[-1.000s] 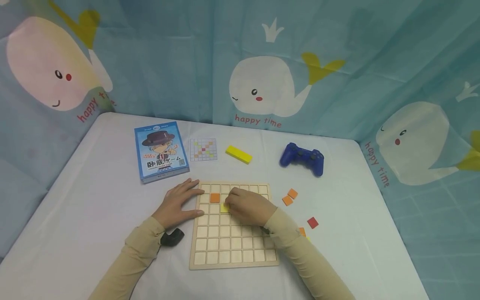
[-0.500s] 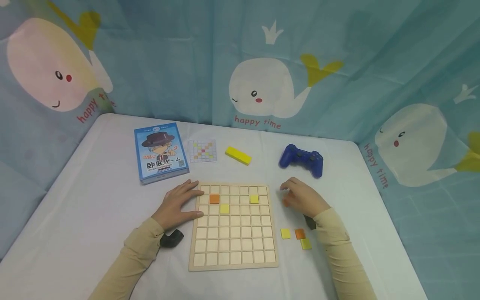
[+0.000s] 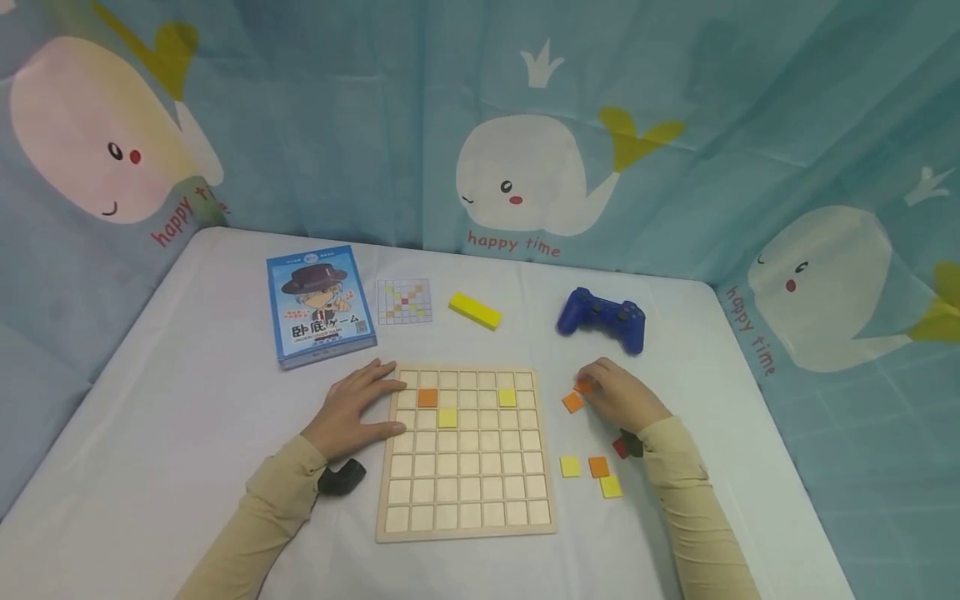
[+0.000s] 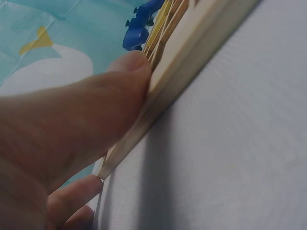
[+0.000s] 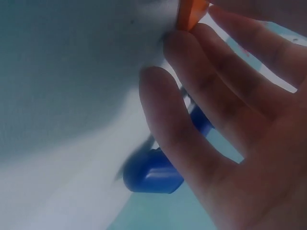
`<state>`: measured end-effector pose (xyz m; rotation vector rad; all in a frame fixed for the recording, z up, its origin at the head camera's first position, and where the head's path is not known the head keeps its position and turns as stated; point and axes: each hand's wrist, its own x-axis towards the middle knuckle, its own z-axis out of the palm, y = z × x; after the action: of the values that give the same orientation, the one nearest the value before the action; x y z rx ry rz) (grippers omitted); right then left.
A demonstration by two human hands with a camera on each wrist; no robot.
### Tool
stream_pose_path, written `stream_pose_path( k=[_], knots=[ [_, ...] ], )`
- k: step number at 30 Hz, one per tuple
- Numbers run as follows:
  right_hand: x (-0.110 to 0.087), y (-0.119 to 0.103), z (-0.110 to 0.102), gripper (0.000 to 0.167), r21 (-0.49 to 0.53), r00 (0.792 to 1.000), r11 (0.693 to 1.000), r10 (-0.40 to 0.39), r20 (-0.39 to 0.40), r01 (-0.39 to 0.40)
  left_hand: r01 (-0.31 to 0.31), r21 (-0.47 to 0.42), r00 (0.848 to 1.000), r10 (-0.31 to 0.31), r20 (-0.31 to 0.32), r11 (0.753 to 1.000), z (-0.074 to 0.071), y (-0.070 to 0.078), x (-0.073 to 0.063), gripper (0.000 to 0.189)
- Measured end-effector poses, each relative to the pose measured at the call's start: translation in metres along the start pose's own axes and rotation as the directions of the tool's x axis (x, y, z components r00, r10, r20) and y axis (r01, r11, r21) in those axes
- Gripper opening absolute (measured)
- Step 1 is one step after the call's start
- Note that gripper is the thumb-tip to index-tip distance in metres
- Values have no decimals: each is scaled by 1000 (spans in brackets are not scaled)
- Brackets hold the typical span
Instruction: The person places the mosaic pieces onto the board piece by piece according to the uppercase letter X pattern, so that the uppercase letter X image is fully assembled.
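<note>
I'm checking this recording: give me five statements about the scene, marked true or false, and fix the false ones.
1. The wooden grid board bears exactly three tiles. True.
2. Two of these are orange. False: one orange tile, two yellow tiles.
3. The left grip rests at the board's left edge. True.
4. In the head view, the blue game controller lies right of the yellow block. True.
5. The right grip touches the controller. False: it touches a loose orange tile.

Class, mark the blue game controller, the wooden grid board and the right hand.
Blue game controller (image 3: 602, 316), head view: body's middle.
Wooden grid board (image 3: 470, 465), head view: bare square.
Right hand (image 3: 622, 397), head view: its back.
</note>
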<state>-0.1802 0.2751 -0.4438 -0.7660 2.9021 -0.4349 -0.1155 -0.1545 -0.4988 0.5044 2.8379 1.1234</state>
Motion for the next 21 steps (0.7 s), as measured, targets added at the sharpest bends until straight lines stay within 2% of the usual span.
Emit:
stream_pose_path(
  k=[5, 8, 14, 21],
  knots=[
    [0, 0, -1, 29, -26, 998, 998, 64, 24, -64, -1, -3, 1000, 1, -5, 1000, 0, 0, 0, 58],
    [-1, 1, -1, 32, -41, 997, 996, 76, 33, -75, 0, -4, 1000, 0, -1, 1000, 0, 0, 0, 59],
    [0, 3, 0, 29, -42, 999, 999, 35, 13, -35, -2, -6, 1000, 2, -2, 1000, 0, 1, 0, 58],
    [6, -11, -6, 28, 39, 999, 998, -39, -13, 40, -1, -5, 1000, 1, -2, 1000, 0, 1, 0, 59]
  ],
)
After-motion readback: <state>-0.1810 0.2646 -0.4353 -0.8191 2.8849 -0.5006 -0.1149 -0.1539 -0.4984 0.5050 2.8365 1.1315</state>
